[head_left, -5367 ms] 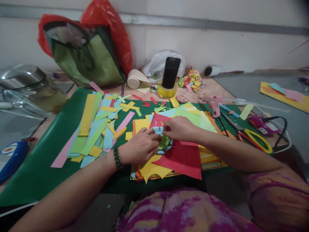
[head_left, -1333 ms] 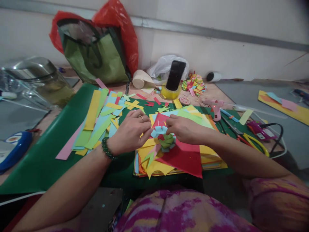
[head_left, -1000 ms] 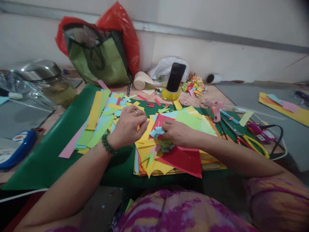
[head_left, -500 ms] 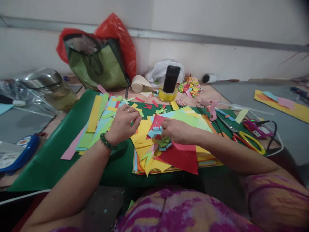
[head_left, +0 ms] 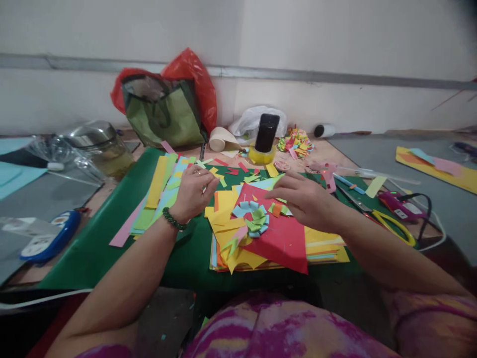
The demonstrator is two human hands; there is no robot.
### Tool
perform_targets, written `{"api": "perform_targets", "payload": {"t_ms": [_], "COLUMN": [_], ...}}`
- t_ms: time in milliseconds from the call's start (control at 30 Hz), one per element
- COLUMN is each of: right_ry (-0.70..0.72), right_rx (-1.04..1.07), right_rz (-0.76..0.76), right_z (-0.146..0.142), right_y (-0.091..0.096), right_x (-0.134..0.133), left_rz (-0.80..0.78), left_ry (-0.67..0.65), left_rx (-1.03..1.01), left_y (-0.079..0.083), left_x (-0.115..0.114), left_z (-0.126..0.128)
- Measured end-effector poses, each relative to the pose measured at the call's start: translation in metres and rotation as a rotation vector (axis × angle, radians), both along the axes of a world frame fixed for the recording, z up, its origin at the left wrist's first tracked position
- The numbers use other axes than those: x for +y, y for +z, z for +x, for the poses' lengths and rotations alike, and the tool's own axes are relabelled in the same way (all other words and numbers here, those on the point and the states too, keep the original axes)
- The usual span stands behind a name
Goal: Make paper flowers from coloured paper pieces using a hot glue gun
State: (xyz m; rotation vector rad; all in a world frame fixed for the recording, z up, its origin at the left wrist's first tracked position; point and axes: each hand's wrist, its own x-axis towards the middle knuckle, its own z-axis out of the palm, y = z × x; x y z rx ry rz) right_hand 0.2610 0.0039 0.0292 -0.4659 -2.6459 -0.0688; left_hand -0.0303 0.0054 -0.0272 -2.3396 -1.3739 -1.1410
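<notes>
My right hand (head_left: pixel 307 200) hovers over a red paper sheet (head_left: pixel 285 243), its fingers apart and nothing seen in them. To its left lies a flower of curled blue paper strips (head_left: pixel 244 209) with a green curled piece (head_left: pixel 257 219) on its lower right. An orange and green curl (head_left: pixel 276 209) sits just under the fingertips. My left hand (head_left: pixel 194 193) is raised over the left side of the mat, fingers curled together; what they hold, if anything, is hidden. Near it are coloured paper strips (head_left: pixel 156 186). Beneath the red sheet is a stack of yellow paper (head_left: pixel 328 251).
A pink glue gun (head_left: pixel 328 176), scissors (head_left: pixel 393 226) and a purple device (head_left: pixel 401 206) with a cable lie to the right. At the back stand a phone (head_left: pixel 267 132) on a yellow tape roll (head_left: pixel 261 155) and a green bag (head_left: pixel 167 117). A lidded glass jar (head_left: pixel 110 154) is at left.
My right hand has let go of the blue and green paper curls and moved right, its fingers spreading. My left hand keeps its curled pose. The camera view has tilted slightly up.
</notes>
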Motion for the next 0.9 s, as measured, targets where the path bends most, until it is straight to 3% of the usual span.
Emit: {"api": "perform_targets", "payload": {"t_ms": [100, 267, 467, 567, 733, 800, 900], "right_ry": [-0.059, -0.288, -0.458, -0.506, -0.533, -0.517, -0.493], "right_rx": [0.08, 0.29, 0.44, 0.513, 0.625, 0.648, 0.645], "right_rz": [0.029, -0.044, -0.006, -0.059, -0.183, -0.227, -0.272], "right_z": [0.027, 0.062, 0.085, 0.091, 0.093, 0.094, 0.094], "right_y": [-0.014, -0.063, -0.118, -0.135, -0.152, -0.155, -0.157], "right_x": [-0.02, -0.052, -0.061, -0.055, -0.048, -0.047, -0.046], "left_rz": [0.045, 0.087, 0.124, 0.112, 0.078, 0.045, -0.032], "left_ry": [0.037, 0.145, 0.234, 0.287, 0.529, 0.683, 0.914], "left_rx": [-0.082, -0.161, -0.11, -0.01, 0.075, 0.087, 0.134], "left_y": [0.001, 0.01, 0.044, 0.068, 0.101, 0.105, 0.098], "left_x": [0.0, -0.002, -0.016, -0.039, -0.096, -0.119, -0.147], "left_z": [-0.005, -0.01, -0.009, -0.011, -0.023, -0.029, -0.03]}}
